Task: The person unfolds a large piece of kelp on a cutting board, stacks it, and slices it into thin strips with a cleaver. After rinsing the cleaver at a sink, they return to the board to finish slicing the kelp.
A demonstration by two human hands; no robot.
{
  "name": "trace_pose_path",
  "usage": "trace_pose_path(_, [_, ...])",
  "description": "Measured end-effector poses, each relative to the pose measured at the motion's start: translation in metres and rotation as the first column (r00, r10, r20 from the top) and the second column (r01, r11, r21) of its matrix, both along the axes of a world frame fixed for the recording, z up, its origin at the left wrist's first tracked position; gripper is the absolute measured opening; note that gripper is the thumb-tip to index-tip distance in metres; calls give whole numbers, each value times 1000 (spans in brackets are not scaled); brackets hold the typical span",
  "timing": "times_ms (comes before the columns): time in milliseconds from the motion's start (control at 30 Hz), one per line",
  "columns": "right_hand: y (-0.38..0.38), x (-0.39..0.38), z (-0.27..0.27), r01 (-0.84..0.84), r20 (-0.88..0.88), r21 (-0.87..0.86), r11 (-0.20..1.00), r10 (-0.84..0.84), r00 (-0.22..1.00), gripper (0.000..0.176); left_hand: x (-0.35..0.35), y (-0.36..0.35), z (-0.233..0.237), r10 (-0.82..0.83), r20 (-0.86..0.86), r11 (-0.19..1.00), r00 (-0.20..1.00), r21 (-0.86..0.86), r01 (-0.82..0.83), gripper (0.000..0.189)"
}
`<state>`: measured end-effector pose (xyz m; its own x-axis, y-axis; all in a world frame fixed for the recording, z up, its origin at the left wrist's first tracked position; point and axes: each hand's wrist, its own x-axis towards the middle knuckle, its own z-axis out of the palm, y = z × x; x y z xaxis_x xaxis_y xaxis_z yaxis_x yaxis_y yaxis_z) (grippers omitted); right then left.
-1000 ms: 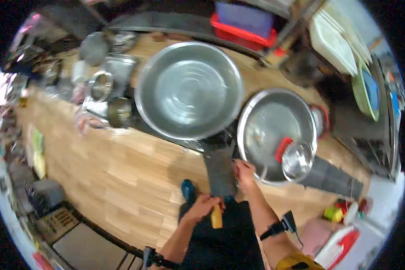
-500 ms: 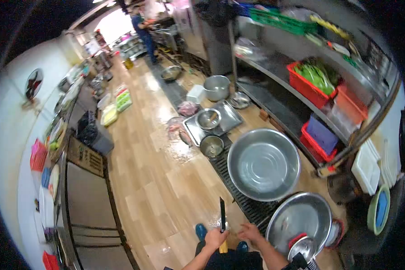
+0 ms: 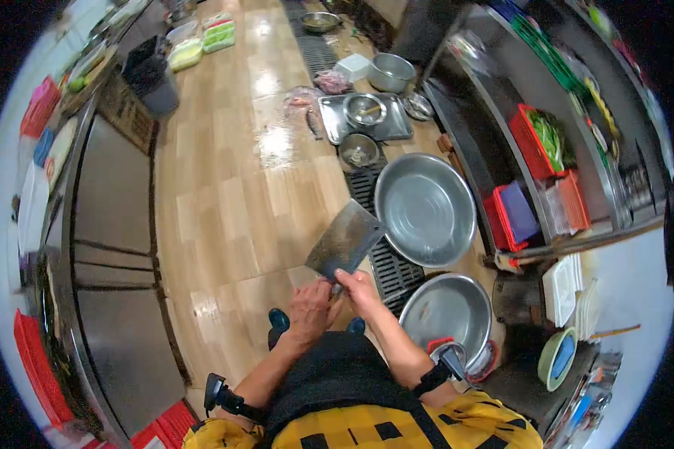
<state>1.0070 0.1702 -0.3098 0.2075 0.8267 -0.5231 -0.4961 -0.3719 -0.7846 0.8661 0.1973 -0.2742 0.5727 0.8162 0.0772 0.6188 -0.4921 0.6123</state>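
A broad-bladed cleaver [image 3: 346,241] points away from me, its flat side turned up toward the camera. My left hand [image 3: 312,308] is closed around the handle area, with the fingers bent over it. From the other side my right hand [image 3: 359,292] grips the cleaver where blade and handle meet, its thumb lying along the base of the blade. Most of the handle is hidden by both hands. The blade hangs above the wood-patterned floor [image 3: 225,202], apart from the nearby basins.
To the right stand a large metal basin [image 3: 464,217] and a second metal basin [image 3: 483,299] beside a floor grate [image 3: 398,278]. A metal tray [image 3: 401,132] with a bowl lies ahead. Shelving [image 3: 494,138] lines the right; steel cabinets [image 3: 116,172] line the left.
The cleaver has turned from edge-on to flat side up. My right hand, apart before, has come onto it beside my left hand. The view has tilted downward.
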Motion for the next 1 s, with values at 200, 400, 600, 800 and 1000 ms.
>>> trace_pose_path(200, [65, -58, -5, 166, -135, -147, 975, -186, 973, 20, -174, 48, -20, -78, -325, 993, 942, -105, 46, 38])
trace_pose_path(400, [95, -8, -98, 160, -37, -328, 931, -182, 983, 32, -342, 81, 4, 420, -256, 877, 871, -134, -462, 29])
trace_pose_path(600, [189, -59, -98, 137, 127, -401, 906, -93, 988, 38, -471, 124, 28, 809, -40, 561, 587, -251, -789, 26])
trace_pose_path(800, [372, -230, -61, -377, 82, -287, 881, 414, 906, 30, -570, 125, 96, 956, 5, 292, 294, -146, -945, 20])
trace_pose_path(1000, [465, -449, 40, -749, 154, -39, 661, 745, 649, 17, -659, 114, 137, 989, 86, 123, 117, -63, -990, 22])
